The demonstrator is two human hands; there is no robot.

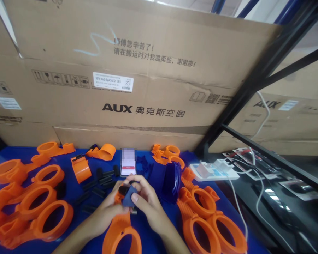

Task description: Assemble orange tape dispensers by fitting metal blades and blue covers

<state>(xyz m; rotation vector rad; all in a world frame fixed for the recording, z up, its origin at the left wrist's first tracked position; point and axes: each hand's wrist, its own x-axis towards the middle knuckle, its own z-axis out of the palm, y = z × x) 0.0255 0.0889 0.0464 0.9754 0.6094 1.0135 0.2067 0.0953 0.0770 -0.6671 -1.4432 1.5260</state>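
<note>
Both of my hands meet low in the middle over the blue table [148,243]. My left hand [108,208] grips an orange ring part [122,234] by its handle end, the ring pointing toward me. My right hand [144,199] pinches a small dark blue piece [129,197] against the top of that orange part, thumb on its face. A small black bit [122,190] shows between the fingers. Loose black inserts [103,178] lie just beyond my hands.
Piles of orange ring parts lie at left [39,204] and right [201,215]. A dark blue stack [171,181] and a phone [128,163] stand behind my hands. Large cardboard boxes [137,70] wall the back. A white power strip [214,171] with cables sits on the black shelf at right.
</note>
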